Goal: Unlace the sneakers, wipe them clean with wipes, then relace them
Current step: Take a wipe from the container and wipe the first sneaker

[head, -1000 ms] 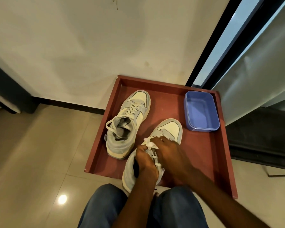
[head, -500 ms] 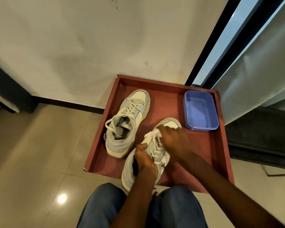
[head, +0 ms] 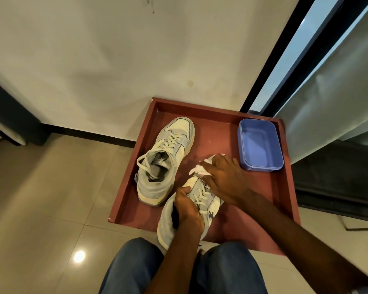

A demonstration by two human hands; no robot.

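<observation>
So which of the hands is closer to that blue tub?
The right hand. It presses a white wipe on the near sneaker's toe, just left of the blue tub. The left hand grips that sneaker's collar, farther back toward the person.

Glossy tile floor (head: 40, 198); matt red tray (head: 217, 128); smooth, seemingly plastic blue tub (head: 260, 145); cloth-like sneakers (head: 168, 158).

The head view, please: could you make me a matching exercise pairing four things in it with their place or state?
Things:
1. far sneaker
2. near sneaker
3. blue tub
4. white wipe

Places or states:
A. under the right hand, on a toe
B. gripped by the left hand
C. far right corner of the red tray
D. untouched, laced

Pairs: 1-D, 2-B, 3-C, 4-A
</observation>
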